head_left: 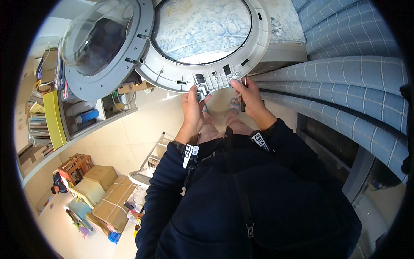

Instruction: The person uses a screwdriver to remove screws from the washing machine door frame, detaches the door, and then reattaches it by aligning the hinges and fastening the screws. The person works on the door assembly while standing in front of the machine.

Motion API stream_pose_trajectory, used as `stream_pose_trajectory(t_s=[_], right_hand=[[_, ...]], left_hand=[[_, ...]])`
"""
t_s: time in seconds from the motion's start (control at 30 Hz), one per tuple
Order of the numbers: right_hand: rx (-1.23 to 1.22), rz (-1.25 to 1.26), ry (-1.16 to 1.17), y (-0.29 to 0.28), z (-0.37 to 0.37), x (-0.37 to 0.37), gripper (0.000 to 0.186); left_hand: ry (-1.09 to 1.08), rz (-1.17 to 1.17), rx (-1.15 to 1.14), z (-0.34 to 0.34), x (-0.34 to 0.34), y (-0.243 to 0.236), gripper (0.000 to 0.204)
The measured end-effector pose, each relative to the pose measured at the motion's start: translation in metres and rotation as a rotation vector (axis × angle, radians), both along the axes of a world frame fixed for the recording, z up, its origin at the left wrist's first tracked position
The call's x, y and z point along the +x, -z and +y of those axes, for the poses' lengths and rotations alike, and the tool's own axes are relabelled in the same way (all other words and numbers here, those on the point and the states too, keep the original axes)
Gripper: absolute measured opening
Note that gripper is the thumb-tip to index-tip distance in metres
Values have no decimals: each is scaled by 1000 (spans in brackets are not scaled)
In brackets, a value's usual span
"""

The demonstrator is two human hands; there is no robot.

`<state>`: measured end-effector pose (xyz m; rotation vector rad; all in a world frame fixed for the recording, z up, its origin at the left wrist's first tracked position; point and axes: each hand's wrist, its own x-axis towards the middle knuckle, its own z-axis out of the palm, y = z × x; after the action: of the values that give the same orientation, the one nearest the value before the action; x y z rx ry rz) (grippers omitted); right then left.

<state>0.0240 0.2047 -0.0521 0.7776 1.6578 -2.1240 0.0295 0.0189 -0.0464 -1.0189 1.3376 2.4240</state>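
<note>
A white plastic washing-machine door ring [170, 74] lies at the far middle, its ribbed, slotted side up. Overlapping its left side is a grey door ring [92, 82] with a clear domed glass [71, 47]. My left hand [192, 108] is closed on the near edge of the white ring, thumb on top by a small white plastic catch [201, 90]. My right hand [254, 103] is closed at the same edge further right, with its thumb on the ring. A dark-handled tool [243, 105] shows under its fingers; the tool's tip is not clear.
The rings rest on a pale blue patterned cover [202, 26]. Blue checked curtains [345, 73] hang on the right. At left are shelves with books [39, 129] and a blue bottle [87, 115]. Cardboard boxes [113, 203] and a metal-framed white item [140, 178] stand lower left.
</note>
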Motion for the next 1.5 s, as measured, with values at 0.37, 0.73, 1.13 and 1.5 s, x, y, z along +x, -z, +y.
stream_pose_trajectory(t_s=[0.37, 0.73, 1.13, 1.5], right_hand=[[53, -126, 84, -16, -13, -13, 31], [-82, -249, 90, -15, 17, -28, 32], [-30, -234, -18, -12, 15, -30, 32], [-37, -263, -70, -21, 18, -30, 37]], left_hand=[[89, -18, -131, -10, -4, 5, 24], [112, 15, -195, -4, -7, -4, 32], [178, 46, -116, -9, -5, -5, 39], [217, 39, 55, -9, 16, -5, 43]])
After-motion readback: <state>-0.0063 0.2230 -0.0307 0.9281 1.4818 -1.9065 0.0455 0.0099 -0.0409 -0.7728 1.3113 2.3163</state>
